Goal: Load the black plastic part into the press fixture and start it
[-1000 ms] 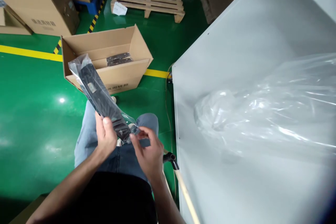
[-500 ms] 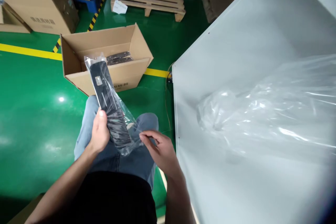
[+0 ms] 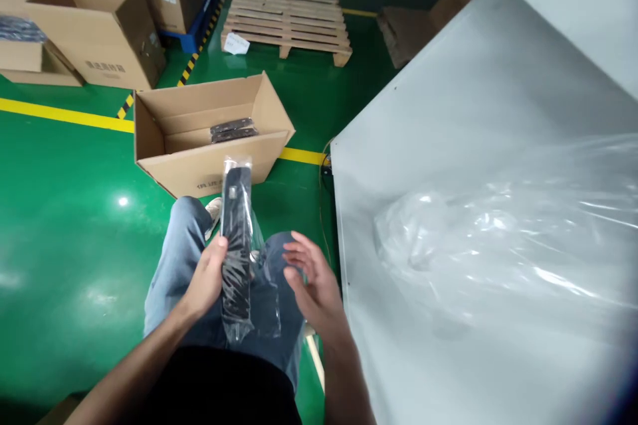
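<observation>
A long flat black panel in a clear plastic bag (image 3: pixel 236 239) stands nearly upright over my lap. My left hand (image 3: pixel 208 277) grips it by its left edge, thumb on the front. Loose clear film spreads from the panel's right side toward my right knee. To the right of that film, my right hand (image 3: pixel 315 282) is open with its fingers apart, holding nothing. Beyond my knees stands an open cardboard box (image 3: pixel 199 169). Inside it lie a few similar bagged black pieces (image 3: pixel 233 131) near the right end.
On my right is a large grey-white surface (image 3: pixel 389 339) bearing a heap of clear plastic bags (image 3: pixel 478 232). Farther off are a wooden pallet (image 3: pixel 289 20), several cartons (image 3: pixel 94 33) and a blue pallet (image 3: pixel 197 30). A cable (image 3: pixel 323 212) hangs beside the surface's edge.
My right hand has let go of the film and opened. The bagged panel has turned more upright and shifted right and lower in view, with my left hand still around it.
</observation>
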Available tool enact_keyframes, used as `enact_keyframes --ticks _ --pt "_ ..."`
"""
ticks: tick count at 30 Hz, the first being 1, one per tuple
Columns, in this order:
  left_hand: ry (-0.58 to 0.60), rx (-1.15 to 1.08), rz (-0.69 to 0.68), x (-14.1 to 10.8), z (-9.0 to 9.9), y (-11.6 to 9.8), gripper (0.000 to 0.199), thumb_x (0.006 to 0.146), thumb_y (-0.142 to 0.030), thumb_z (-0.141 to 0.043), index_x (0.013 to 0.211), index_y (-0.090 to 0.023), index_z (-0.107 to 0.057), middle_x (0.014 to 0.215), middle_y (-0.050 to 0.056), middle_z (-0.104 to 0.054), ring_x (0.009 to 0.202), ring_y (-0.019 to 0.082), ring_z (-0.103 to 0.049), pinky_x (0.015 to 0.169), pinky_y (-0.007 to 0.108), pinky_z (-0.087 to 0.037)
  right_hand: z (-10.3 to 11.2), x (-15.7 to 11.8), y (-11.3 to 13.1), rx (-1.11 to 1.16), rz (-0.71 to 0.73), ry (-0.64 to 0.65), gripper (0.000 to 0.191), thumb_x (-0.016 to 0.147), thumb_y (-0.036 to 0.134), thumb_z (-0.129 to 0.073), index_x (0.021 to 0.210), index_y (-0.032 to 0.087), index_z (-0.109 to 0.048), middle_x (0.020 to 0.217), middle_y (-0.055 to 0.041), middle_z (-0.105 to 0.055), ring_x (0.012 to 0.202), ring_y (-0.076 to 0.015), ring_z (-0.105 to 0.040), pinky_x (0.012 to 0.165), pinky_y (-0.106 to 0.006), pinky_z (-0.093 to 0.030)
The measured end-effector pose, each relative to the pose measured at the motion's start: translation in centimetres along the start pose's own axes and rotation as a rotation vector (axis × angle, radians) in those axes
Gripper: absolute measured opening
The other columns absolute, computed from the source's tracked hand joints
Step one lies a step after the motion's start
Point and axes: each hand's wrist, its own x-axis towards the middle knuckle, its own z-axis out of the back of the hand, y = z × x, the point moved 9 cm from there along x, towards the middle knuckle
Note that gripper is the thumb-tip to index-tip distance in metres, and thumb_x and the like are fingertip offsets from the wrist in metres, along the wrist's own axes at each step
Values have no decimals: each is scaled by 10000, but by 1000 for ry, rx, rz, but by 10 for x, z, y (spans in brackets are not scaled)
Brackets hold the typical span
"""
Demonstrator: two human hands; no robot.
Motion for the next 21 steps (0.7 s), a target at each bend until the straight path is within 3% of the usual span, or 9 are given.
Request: enact_keyframes --ticks 2,5,7,10,13,16,19,21 --pt "101 9 -2 -11 -15 4 610 906 -742 -615 1103 -185 -765 926 95 -779 1032 331 -720 926 440 -605 -9 3 12 -66 26 -84 464 936 505 -717 1311 242 -641 1006 -59 -717 870 -200 -705 816 -362 -602" --pt "158 88 -16 -25 -25 11 503 902 -638 -691 1158 -211 -761 994 82 -788 1139 325 -692 970 406 -587 -14 6 25 -164 46 -229 297 1016 494 -604 1084 216 -687 723 17 -613 646 -153 -592 650 -302 -516" --pt "109 108 18 -31 -20 19 501 900 -627 -707 1171 -208 -756 1112 98 -786 1215 331 -669 1006 404 -575 -13 5 26 -173 34 -303 322 1040 507 -555 963 215 -668 654 32 -571 583 -141 -537 596 -294 -466" --pt "-35 68 138 -33 -3 34 546 875 -644 -737 1185 -196 -751 1263 121 -755 1322 353 -623 1107 438 -528 -9 0 12 -7 -61 -339 373 1024 579 -554 905 230 -612 607 55 -518 516 -135 -496 513 -282 -435" --pt "-49 4 239 -32 3 44 574 862 -649 -755 1182 -172 -752 1263 143 -755 1354 388 -603 1155 507 -491 -6 -3 -1 145 -160 -309 406 1020 626 -535 934 235 -604 548 84 -448 449 -128 -450 444 -265 -400" --pt "-19 31 203 -29 6 38 541 858 -638 -769 1149 -182 -754 1188 142 -770 1322 383 -624 1106 492 -524 8 -1 10 42 -68 -341 394 1003 603 -576 1038 220 -663 611 59 -523 514 -136 -524 501 -266 -472" --pt "67 99 124 -30 2 31 459 873 -628 -756 1072 -214 -758 1026 107 -782 1204 354 -677 979 424 -579 24 4 36 -180 122 -437 383 922 520 -725 1167 227 -690 879 -27 -686 757 -176 -671 716 -323 -587" --pt "145 117 90 -33 -5 31 419 868 -615 -766 1009 -220 -759 893 80 -762 1088 345 -703 867 394 -597 25 8 49 -288 200 -446 319 917 468 -744 1127 231 -713 931 -50 -722 811 -190 -695 791 -351 -598"
